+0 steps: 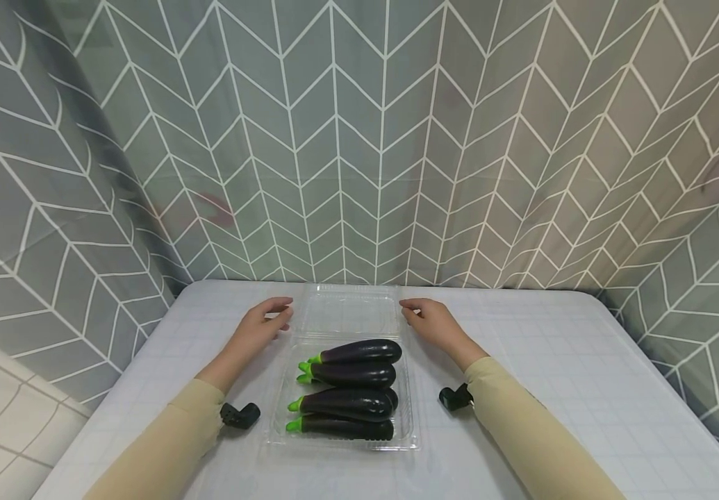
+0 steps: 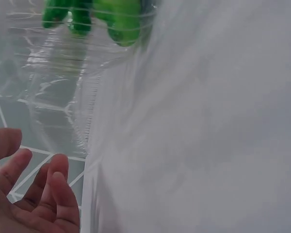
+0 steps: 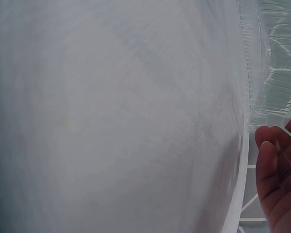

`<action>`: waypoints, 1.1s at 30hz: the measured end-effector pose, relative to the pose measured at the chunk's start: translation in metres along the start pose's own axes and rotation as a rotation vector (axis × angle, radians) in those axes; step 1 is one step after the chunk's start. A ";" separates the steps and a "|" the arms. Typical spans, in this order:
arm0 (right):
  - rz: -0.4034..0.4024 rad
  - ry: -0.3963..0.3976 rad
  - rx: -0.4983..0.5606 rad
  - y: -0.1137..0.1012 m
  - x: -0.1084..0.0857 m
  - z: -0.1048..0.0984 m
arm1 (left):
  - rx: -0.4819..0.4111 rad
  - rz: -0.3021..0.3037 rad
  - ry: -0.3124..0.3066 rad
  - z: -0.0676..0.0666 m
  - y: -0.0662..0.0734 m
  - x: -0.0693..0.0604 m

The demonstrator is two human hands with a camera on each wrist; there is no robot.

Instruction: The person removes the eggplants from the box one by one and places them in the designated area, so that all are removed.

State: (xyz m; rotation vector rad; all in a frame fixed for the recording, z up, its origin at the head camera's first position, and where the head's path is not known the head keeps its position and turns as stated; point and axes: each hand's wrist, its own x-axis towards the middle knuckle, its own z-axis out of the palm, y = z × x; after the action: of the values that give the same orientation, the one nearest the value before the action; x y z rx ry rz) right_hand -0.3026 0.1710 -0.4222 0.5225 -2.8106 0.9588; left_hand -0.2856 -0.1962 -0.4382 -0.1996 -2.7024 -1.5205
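A clear plastic clamshell box [image 1: 279, 417] lies opened out on the table, its lid [image 1: 349, 316] laid back toward the far edge. Several dark purple eggplants [image 1: 353, 375] with bright green stems lie side by side in the base. Beside the lid's left edge is my left hand [image 1: 263, 323], its fingers loosely bent and holding nothing. My right hand [image 1: 431, 321] is at the lid's right edge with relaxed fingers; whether the fingertips touch the plastic is unclear. Green stems [image 2: 123, 24] show through the box wall in the left wrist view.
A white cloth covers the table [image 1: 553, 389]. Behind and around it hangs a grey curtain [image 1: 359, 139] with white zigzag lines. Black wrist cameras [image 1: 242, 415] stick out from both sleeves, close to either side of the box.
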 end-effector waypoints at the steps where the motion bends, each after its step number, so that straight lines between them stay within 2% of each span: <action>1: 0.001 0.000 -0.002 0.000 0.000 0.000 | -0.012 0.007 -0.001 -0.001 0.000 -0.002; 9: 0.002 -0.001 -0.002 0.001 0.000 0.001 | -0.107 0.043 -0.039 -0.010 -0.005 -0.022; 13: 0.001 -0.006 -0.001 0.002 0.000 0.002 | -0.155 0.035 -0.057 -0.013 -0.004 -0.039; 20: -0.008 -0.001 0.007 0.002 0.000 0.001 | -0.170 0.033 -0.072 -0.015 -0.001 -0.072; 26: -0.007 -0.007 0.014 0.000 0.000 0.001 | -0.201 0.008 -0.092 -0.014 0.002 -0.095; 33: -0.007 -0.007 0.017 0.001 -0.001 0.000 | -0.251 -0.041 -0.105 -0.010 0.006 -0.115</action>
State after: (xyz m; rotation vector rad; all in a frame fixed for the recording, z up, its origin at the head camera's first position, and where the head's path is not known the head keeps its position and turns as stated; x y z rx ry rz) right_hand -0.3023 0.1716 -0.4230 0.5384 -2.8078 0.9819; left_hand -0.1711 -0.2127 -0.4383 -0.2388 -2.5980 -1.9119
